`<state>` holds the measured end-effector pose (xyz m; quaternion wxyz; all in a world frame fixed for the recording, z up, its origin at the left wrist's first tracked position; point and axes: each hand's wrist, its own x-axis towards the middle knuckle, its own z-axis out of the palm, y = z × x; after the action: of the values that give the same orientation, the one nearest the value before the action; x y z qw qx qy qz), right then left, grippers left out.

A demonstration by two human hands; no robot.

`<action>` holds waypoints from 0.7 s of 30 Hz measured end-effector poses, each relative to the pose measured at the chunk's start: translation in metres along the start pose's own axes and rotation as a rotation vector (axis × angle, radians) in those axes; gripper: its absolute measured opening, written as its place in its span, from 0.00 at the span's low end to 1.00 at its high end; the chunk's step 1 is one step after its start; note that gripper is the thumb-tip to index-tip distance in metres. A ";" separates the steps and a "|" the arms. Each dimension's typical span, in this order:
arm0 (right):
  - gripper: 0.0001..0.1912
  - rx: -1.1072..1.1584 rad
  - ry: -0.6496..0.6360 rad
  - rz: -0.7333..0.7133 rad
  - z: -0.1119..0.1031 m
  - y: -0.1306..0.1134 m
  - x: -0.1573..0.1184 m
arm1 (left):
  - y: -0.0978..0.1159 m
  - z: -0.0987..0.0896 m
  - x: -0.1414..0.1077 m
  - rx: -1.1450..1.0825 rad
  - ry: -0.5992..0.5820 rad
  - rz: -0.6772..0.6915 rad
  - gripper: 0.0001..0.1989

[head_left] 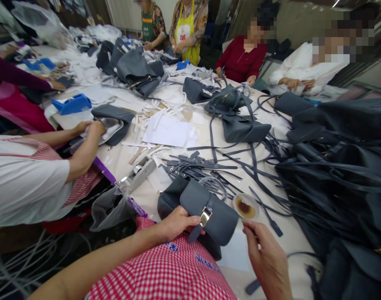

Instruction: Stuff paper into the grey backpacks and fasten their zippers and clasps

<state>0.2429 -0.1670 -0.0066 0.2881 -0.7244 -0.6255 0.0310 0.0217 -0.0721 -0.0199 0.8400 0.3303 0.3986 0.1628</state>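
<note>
A dark blue-grey bag (221, 221) with a front flap lies at the table's near edge, against a red checked apron (165, 271). My left hand (178, 225) grips it at the gold clasp (205, 216), thumb on the metal and fingers behind the strap tab. Right of the bag, my right hand (265, 254) is raised over the table, thumb and forefinger pinched together; whatever they hold is too small to name. Just beyond that hand sits a round dish (246, 206) with brown liquid. Loose straps (193, 166) with small buckles lie behind the bag.
Dark bags and long straps are heaped at the right (340, 166). More bags (131, 66) and white paper (167, 129) cover the far table. A metal tool (137, 173) lies left of the straps. At the left, a co-worker's hands (95, 127) work inside a bag; other people stand or sit beyond.
</note>
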 end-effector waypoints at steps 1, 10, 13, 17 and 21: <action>0.12 0.025 -0.011 0.000 -0.005 0.001 -0.003 | -0.001 0.001 0.001 0.001 0.005 0.000 0.18; 0.11 0.422 -0.209 0.396 0.036 -0.047 0.019 | -0.001 0.002 0.002 0.139 -0.041 0.080 0.13; 0.11 0.373 -0.250 0.354 0.043 -0.051 0.026 | 0.000 -0.001 0.002 0.214 -0.037 0.103 0.11; 0.12 0.274 -0.236 0.217 0.034 -0.047 0.025 | 0.001 -0.001 0.001 0.164 -0.041 0.074 0.13; 0.13 0.303 -0.322 0.207 0.008 -0.025 0.002 | 0.001 0.000 0.002 0.100 -0.048 0.038 0.15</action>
<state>0.2174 -0.1606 -0.0015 0.2853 -0.7187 -0.5742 0.2690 0.0232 -0.0700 -0.0203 0.8284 0.3833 0.3796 0.1508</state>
